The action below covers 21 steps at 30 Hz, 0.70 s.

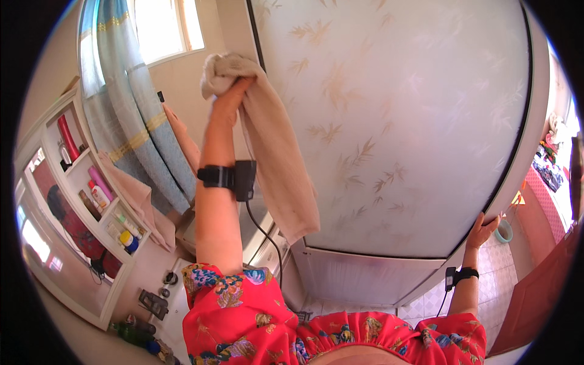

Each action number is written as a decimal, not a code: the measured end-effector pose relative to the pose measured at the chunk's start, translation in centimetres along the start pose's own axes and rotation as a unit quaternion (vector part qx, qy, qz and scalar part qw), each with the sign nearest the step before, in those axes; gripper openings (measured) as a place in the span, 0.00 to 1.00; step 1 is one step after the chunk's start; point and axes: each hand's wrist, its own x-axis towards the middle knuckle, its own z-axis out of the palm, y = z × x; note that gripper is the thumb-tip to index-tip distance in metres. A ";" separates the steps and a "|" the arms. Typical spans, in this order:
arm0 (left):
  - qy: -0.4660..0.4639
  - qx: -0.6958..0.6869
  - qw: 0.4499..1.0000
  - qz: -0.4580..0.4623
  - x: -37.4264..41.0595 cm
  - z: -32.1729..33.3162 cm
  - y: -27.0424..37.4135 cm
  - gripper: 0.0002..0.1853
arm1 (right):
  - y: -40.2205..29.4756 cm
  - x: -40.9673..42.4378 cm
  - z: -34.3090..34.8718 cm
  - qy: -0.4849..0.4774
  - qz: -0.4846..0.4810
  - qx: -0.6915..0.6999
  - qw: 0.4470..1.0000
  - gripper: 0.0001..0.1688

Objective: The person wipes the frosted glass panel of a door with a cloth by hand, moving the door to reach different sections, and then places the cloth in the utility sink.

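Note:
My left hand (238,89) is raised and grips a beige towel (280,173), bunched over the fingers at the top, with its length hanging down. Behind the towel stands a large frosted glass panel (410,137) with a bamboo-leaf pattern, a black seal and a pale frame. Low on the right side, my right hand (480,232) holds the edge of the panel's frame (497,200). Each wrist wears a black strap with a small cabled device.
At left hang a mirrored cabinet (68,237) with bottles on its shelves, a pink towel (137,196) and a blue curtain (137,118). A washbasin (180,292) with a tap (153,303) lies below. A light-green bucket (503,232) stands on tiles beyond the panel, near a reddish door (529,292).

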 end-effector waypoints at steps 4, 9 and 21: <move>-0.012 0.041 0.999 -0.019 -4.7 -1.8 -7.6 0.31 | -1.3 -0.9 0.4 -0.018 0.047 0.021 0.998 0.40; -0.005 0.007 1.000 0.010 -6.6 -0.3 -13.2 0.29 | 0.1 -1.4 1.7 0.017 0.018 -0.006 1.000 0.43; -0.131 0.019 0.986 0.097 -8.8 -3.3 -23.3 0.28 | -2.2 -2.7 5.1 0.046 -0.012 -0.096 0.994 0.40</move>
